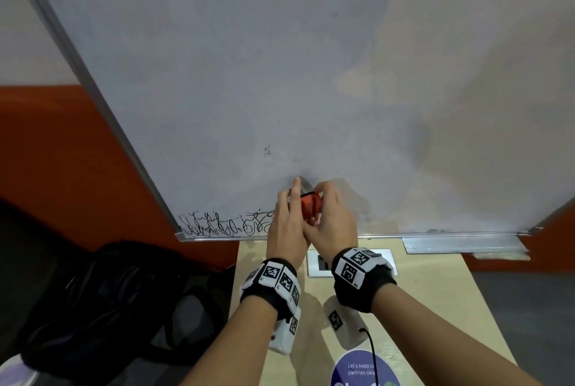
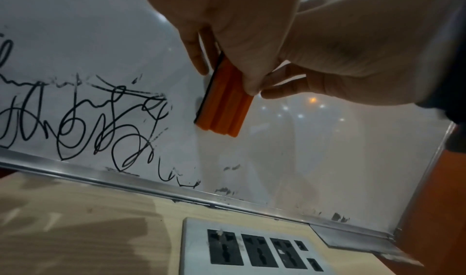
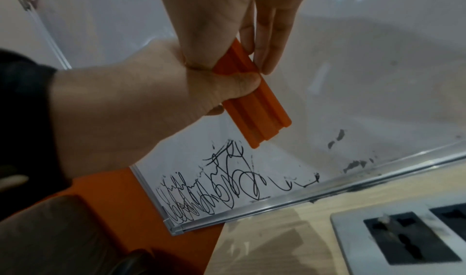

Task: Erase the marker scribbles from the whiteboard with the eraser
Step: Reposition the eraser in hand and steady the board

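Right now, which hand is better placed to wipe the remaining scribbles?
Left, probably. The left hand and right hand both hold the eraser, but the scribbles lie at the whiteboard's lower left, on the left hand's side; the right would have to reach across.

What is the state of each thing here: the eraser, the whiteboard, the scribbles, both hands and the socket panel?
eraser: orange, held by both hands, its dark edge at the board.
whiteboard: mostly wiped, grey smudges near the bottom rail.
scribbles: black, not yet erased, in the lower left corner.
left hand: grips the eraser.
right hand: pinches the eraser.
socket panel: nothing plugged in.
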Available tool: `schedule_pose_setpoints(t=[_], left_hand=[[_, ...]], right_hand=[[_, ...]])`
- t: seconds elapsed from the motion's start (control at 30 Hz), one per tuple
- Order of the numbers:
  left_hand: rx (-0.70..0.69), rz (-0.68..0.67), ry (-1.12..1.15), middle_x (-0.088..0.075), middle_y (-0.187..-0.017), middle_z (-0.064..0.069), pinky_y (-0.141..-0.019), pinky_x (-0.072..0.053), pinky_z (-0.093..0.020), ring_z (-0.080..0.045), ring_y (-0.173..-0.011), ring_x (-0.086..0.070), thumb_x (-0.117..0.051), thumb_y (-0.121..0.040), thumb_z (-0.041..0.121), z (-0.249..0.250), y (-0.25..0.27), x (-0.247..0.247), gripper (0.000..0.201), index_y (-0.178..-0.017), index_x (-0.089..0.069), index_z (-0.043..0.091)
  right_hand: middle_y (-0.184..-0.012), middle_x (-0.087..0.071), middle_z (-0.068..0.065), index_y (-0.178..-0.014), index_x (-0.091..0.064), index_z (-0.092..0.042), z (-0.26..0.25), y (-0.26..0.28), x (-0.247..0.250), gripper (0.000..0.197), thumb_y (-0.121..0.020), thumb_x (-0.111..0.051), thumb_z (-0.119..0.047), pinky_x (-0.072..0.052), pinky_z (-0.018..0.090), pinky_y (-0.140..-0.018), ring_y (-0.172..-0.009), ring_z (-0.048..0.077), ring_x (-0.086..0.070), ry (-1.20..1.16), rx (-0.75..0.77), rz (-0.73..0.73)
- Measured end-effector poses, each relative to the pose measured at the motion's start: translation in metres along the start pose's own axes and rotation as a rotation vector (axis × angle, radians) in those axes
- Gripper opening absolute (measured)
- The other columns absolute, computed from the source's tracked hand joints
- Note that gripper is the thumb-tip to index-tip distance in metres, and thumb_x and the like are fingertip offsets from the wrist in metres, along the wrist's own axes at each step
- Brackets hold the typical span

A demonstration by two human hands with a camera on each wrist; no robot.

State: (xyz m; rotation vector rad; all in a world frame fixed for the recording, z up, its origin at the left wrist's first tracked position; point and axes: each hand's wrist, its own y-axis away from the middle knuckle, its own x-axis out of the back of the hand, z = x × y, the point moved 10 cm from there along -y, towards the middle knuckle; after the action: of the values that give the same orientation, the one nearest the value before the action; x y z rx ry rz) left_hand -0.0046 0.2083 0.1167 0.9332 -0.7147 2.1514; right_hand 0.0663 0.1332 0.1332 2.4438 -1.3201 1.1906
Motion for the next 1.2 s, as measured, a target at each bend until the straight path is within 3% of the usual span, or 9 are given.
schedule_pose_setpoints(t=[0.17, 0.33, 0.47, 0.57, 0.7, 0.87, 1.03, 1.1, 1.2], left_hand=[[0.068, 0.095, 0.001, -0.047, -0.127, -0.007, -0.083, -0.054, -0.043, -0.025, -0.106, -0.057, -0.066, -0.085, 0.005, -0.015, -0.001, 0.009, 0.064, -0.144, -0.043, 0.011], [-0.027, 0.175, 0.069, -0.056, -0.106, -0.009, -0.066, -0.054, -0.047, -0.032, -0.079, -0.062, -0.061, -0.087, 0.010, -0.011, 0.004, 0.011, 0.022, -0.107, -0.061, 0.003], [-0.050, 0.199, 0.124, -0.059, -0.106, -0.010, -0.063, -0.055, -0.044, -0.033, -0.076, -0.063, -0.068, -0.076, -0.008, -0.011, 0.010, 0.006, 0.031, -0.105, -0.064, 0.002], [-0.089, 0.231, 0.082, -0.058, -0.103, -0.008, -0.058, -0.052, -0.038, -0.030, -0.076, -0.062, -0.071, -0.066, -0.011, -0.013, 0.013, 0.000, 0.040, -0.103, -0.063, 0.005], [-0.097, 0.282, 0.023, -0.058, -0.105, -0.008, -0.063, -0.053, -0.035, -0.028, -0.086, -0.062, -0.077, -0.064, -0.004, -0.018, 0.016, -0.001, 0.046, -0.106, -0.063, 0.006], [0.166, 0.299, 0.128, -0.059, -0.110, -0.006, -0.078, -0.055, -0.039, -0.024, -0.095, -0.061, -0.084, -0.069, 0.011, -0.060, 0.020, -0.001, 0.050, -0.113, -0.061, 0.008], [0.497, 0.271, 0.185, -0.059, -0.109, -0.010, -0.089, -0.051, -0.042, -0.031, -0.098, -0.062, -0.081, -0.071, 0.019, -0.117, 0.029, -0.007, 0.048, -0.110, -0.056, 0.008], [0.558, 0.280, 0.218, -0.059, -0.108, -0.012, -0.086, -0.047, -0.035, -0.032, -0.097, -0.060, -0.081, -0.071, 0.017, -0.122, 0.029, -0.010, 0.048, -0.109, -0.055, 0.005], [0.561, 0.281, 0.218, -0.058, -0.107, -0.012, -0.084, -0.047, -0.037, -0.030, -0.095, -0.060, -0.084, -0.070, 0.018, -0.115, 0.022, -0.019, 0.049, -0.107, -0.054, 0.005]], right_hand=[[-0.094, -0.048, -0.008, -0.108, -0.042, -0.021, -0.010, -0.001, 0.001, 0.050, -0.077, -0.076, -0.038, -0.043, 0.030, -0.058, -0.072, 0.018, -0.054, 0.054, 0.029, 0.010], [-0.086, -0.048, -0.007, -0.097, -0.038, -0.023, 0.000, 0.004, 0.001, 0.045, -0.075, -0.077, -0.030, -0.032, 0.027, -0.052, -0.065, 0.017, -0.049, 0.017, -0.014, 0.053], [-0.079, -0.046, -0.004, -0.090, -0.038, -0.019, 0.016, 0.008, -0.003, 0.045, -0.071, -0.077, -0.032, -0.029, 0.027, -0.051, -0.062, 0.016, -0.044, -0.030, -0.089, 0.060], [-0.077, -0.047, -0.002, -0.088, -0.036, -0.018, 0.022, 0.009, -0.012, 0.048, -0.070, -0.078, -0.033, -0.029, 0.025, -0.051, -0.061, 0.014, -0.044, -0.043, -0.121, 0.029], [-0.074, -0.050, -0.001, -0.084, -0.036, -0.019, 0.026, 0.009, -0.025, 0.048, -0.071, -0.079, -0.036, -0.033, 0.026, -0.052, -0.063, 0.017, -0.048, -0.098, -0.108, -0.009], [-0.084, -0.055, -0.007, -0.092, -0.047, -0.023, 0.014, -0.005, -0.019, 0.037, -0.078, -0.074, -0.044, -0.048, 0.032, -0.058, -0.071, 0.015, -0.057, 0.105, 0.081, -0.151], [-0.078, -0.055, -0.003, -0.080, -0.055, -0.017, -0.012, -0.034, 0.047, 0.021, -0.084, -0.073, -0.027, -0.046, 0.034, -0.050, -0.062, 0.021, -0.054, 0.266, 0.358, 0.156], [-0.076, -0.057, -0.002, -0.076, -0.056, -0.015, -0.015, -0.041, 0.064, 0.020, -0.081, -0.075, -0.019, -0.041, 0.028, -0.062, -0.067, 0.023, -0.056, 0.295, 0.401, 0.258], [-0.077, -0.059, -0.002, -0.075, -0.056, -0.015, -0.009, -0.047, 0.072, 0.019, -0.080, -0.074, -0.015, -0.037, 0.033, -0.071, -0.071, 0.023, -0.058, 0.340, 0.409, 0.320]])
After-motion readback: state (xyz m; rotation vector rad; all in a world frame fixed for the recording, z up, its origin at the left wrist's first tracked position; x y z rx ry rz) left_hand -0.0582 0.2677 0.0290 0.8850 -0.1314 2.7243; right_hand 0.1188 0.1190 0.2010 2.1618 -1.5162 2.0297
